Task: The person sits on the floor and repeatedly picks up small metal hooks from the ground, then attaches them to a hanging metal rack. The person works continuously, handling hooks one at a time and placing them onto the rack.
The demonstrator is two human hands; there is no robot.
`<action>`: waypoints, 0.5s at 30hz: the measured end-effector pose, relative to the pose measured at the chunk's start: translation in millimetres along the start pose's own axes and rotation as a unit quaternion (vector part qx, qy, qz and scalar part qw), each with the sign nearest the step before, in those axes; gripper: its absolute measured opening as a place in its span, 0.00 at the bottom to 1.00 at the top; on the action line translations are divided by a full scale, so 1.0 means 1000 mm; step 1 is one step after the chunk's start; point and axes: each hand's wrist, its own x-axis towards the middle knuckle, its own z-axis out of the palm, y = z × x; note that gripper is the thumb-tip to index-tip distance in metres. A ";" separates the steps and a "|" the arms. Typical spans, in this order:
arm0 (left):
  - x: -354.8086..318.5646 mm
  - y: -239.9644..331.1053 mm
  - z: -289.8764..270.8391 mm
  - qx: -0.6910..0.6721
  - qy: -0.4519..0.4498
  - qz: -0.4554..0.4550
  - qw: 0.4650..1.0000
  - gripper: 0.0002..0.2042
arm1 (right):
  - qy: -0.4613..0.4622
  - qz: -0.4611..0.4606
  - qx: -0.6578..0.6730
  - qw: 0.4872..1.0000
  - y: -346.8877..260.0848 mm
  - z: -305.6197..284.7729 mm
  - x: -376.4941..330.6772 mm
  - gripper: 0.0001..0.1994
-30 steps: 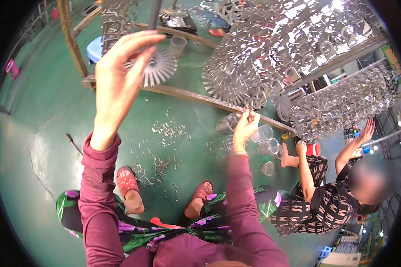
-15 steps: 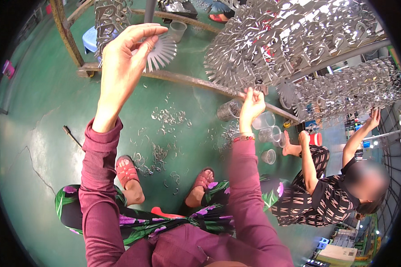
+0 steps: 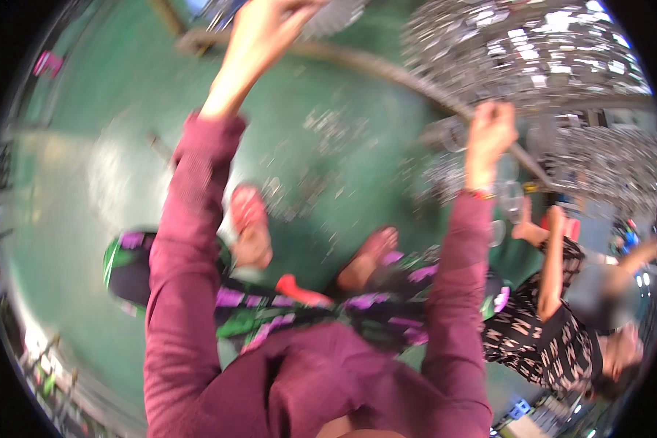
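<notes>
My left hand (image 3: 265, 35) is raised at the top edge, thumb and fingers bent together in a pinch; the fingertips lie at the frame's edge. Beside it is a pale, fan-like ring of metal blades (image 3: 336, 16). Further right, my right hand (image 3: 491, 135) is held up with its fingers closed, just below a dense mass of shiny curved metal pieces (image 3: 518, 55) on a rack. Whatever either hand pinches is too small or too blurred to make out. Motion smears the whole picture.
A wooden rail (image 3: 387, 69) crosses in front of me. Small metal pieces (image 3: 336, 128) are scattered on the green floor (image 3: 87, 270). Clear plastic cups (image 3: 511, 197) stand near the rail. A co-worker in black patterned clothes (image 3: 536, 332) sits at right, near another loaded rack (image 3: 606, 164).
The view has swung, so the floor, racks and co-worker sit differently. Both hands appear higher and further right, and the left now reaches the top edge. Their fingers stay closed.
</notes>
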 end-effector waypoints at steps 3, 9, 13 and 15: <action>-0.034 -0.065 -0.003 0.076 -0.167 -0.048 0.982 0.07 | 0.039 0.007 -0.076 0.996 0.013 0.000 0.004 0.13; -0.140 -0.135 0.039 0.166 -0.421 -0.321 0.832 0.08 | 0.072 0.127 0.055 0.988 0.042 0.012 -0.004 0.12; -0.196 -0.149 0.066 0.164 -0.458 -0.302 0.820 0.08 | 0.056 0.107 0.122 0.985 0.045 0.019 -0.005 0.11; -0.208 -0.153 0.072 0.163 -0.472 -0.287 0.817 0.06 | 0.050 0.113 0.171 0.977 0.052 0.021 -0.003 0.10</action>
